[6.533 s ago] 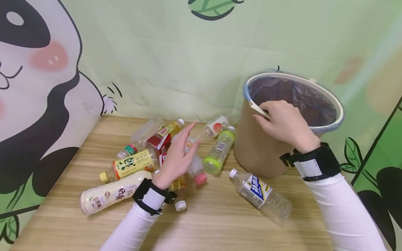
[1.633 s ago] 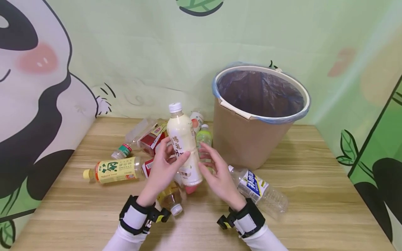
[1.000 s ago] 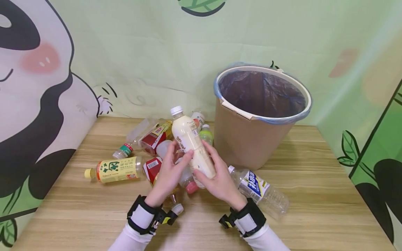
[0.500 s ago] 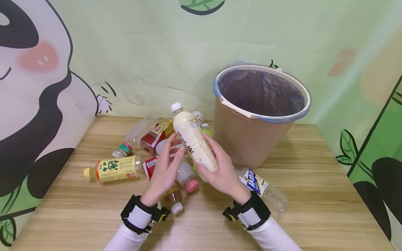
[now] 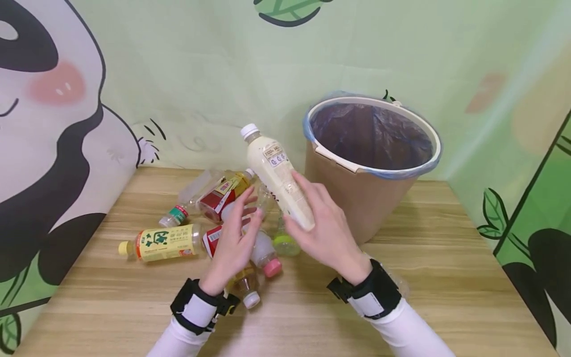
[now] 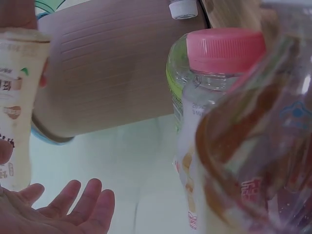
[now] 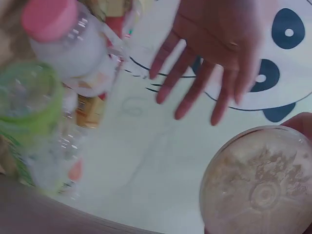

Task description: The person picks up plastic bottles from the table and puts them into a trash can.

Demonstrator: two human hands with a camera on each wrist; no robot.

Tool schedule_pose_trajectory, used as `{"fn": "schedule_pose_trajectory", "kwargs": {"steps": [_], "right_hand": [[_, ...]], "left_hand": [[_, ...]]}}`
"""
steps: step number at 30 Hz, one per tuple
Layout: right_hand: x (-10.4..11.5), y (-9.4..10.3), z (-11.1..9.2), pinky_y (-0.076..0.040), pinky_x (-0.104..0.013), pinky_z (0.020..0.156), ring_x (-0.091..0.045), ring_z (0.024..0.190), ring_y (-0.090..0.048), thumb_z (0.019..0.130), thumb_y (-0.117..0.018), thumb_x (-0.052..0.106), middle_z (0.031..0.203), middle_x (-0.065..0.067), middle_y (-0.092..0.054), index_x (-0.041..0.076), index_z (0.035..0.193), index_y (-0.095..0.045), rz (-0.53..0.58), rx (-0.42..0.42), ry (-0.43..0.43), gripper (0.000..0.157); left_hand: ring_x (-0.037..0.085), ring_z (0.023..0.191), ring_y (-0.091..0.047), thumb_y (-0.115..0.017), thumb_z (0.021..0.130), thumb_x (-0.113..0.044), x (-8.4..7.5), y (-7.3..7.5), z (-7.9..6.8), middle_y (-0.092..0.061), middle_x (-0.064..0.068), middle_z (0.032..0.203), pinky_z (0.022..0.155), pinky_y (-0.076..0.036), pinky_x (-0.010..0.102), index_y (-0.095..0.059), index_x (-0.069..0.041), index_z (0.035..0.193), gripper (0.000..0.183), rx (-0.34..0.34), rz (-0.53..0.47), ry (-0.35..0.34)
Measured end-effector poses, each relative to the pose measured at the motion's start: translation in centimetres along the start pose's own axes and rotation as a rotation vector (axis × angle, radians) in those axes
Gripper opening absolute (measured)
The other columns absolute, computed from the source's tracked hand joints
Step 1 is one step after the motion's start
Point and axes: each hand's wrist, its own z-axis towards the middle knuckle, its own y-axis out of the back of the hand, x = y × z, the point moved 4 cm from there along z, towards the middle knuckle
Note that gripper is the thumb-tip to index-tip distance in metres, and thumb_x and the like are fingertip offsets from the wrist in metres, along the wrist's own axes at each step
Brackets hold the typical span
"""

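**Cream bottle (image 5: pixel 282 176), held aloft at a tilt in the right hand (image 5: pixel 327 220), left of a lined bin (image 5: pixel 374 198)**

1. Printed panda (image 5: pixel 67 124), on the pale green backdrop, far left.
2. Yellow-labelled bottle (image 5: pixel 167 243), yellow cap; lying on the wooden table (image 5: pixel 107 297), cap to the left.
3. Clear bottle with a green-and-red label band (image 5: pixel 178 213); lying behind item 2, cap end toward the near left.
4. Red-labelled bottle (image 5: pixel 218 198), white cap; lying with its cap end toward the far right.
5. Left hand, above the bottles (image 5: pixel 232 238): fingers extended and spread, thumb apart, nothing held; just beside the cream bottle. Black wristband (image 5: pixel 196 307), white sleeve.
6. White-capped bottle (image 5: pixel 245 282), brownish through the clear wall; lying, cap toward the near edge, partly hidden by the left hand.
7. Pink-capped bottle (image 5: pixel 265 253), whitish body; lying, cap toward the near edge.
8. Cream bottle, white cap: raised above the table, cap up and to the left, base down and to the right.
9. Green-banded bottle (image 5: pixel 285 243); on the table, partly covered by item 8.
10. Right hand: fingers and thumb curled round the cream bottle's lower part.
11. Bin, brown, upright; blue liner folded over the pale rim.
12. Clear bottle (image 5: pixel 400 283), mostly hidden behind the right wrist.
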Motion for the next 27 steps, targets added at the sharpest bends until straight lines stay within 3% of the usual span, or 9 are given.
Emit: {"fn": "schedule_pose_trajectory", "kwargs": {"steps": [5, 10, 14, 20, 27], "right_hand": [[1.2, 2.0, 1.4, -0.05, -0.032, 0.061, -0.015, 0.086, -0.053, 0.078, -0.068, 0.027, 0.119, -0.009, -0.054, 0.022, 0.148, -0.033, -0.037, -0.057, 0.023, 0.078], [2.1, 4.7, 3.3, -0.046, -0.032, 0.054, -0.017, 0.081, -0.05, 0.078, -0.067, 0.028, 0.116, -0.011, -0.054, 0.021, 0.147, -0.033, -0.051, -0.142, 0.036, 0.077], [2.2, 7.2, 4.6, -0.046, -0.037, 0.058, -0.02, 0.085, -0.05, 0.079, -0.068, 0.027, 0.115, -0.012, -0.055, 0.02, 0.146, -0.034, -0.057, -0.234, 0.029, 0.075], [0.7, 10.0, 6.1, -0.046, -0.045, 0.065, -0.024, 0.091, -0.052, 0.08, -0.069, 0.028, 0.127, -0.01, -0.052, 0.026, 0.146, -0.034, -0.096, -0.306, -0.096, 0.074], [-2.2, 12.4, 7.3, -0.042, -0.045, 0.07, -0.025, 0.091, -0.051, 0.083, -0.064, 0.034, 0.128, -0.008, -0.053, 0.026, 0.146, -0.032, -0.128, -0.316, -0.253, 0.071]], "left_hand": [[0.032, 0.118, -0.049, -0.047, 0.099, -0.014, 0.1, -0.1, 0.0, -0.046, 0.019, 0.135, 0.098, -0.043, 0.049, -0.031, -0.005, 0.146, 0.05, -0.002, 0.027, -0.016], [0.027, 0.118, -0.049, -0.048, 0.1, -0.021, 2.3, -0.4, 0.3, -0.046, 0.013, 0.136, 0.097, -0.042, 0.048, -0.031, -0.013, 0.147, 0.051, -0.015, 0.056, -0.042], [0.023, 0.117, -0.048, -0.046, 0.1, -0.031, 3.7, -0.6, 0.5, -0.046, 0.007, 0.137, 0.095, -0.043, 0.047, -0.03, -0.021, 0.147, 0.051, -0.011, 0.096, -0.07], [0.023, 0.119, -0.047, -0.045, 0.1, -0.036, 3.9, -0.7, 0.4, -0.045, 0.006, 0.137, 0.094, -0.044, 0.048, -0.03, -0.023, 0.147, 0.051, 0.001, 0.13, -0.086], [0.019, 0.12, -0.045, -0.046, 0.099, -0.036, 4.0, -0.7, 0.3, -0.045, 0.004, 0.137, 0.094, -0.044, 0.047, -0.031, -0.024, 0.147, 0.051, -0.006, 0.143, -0.095]]}}
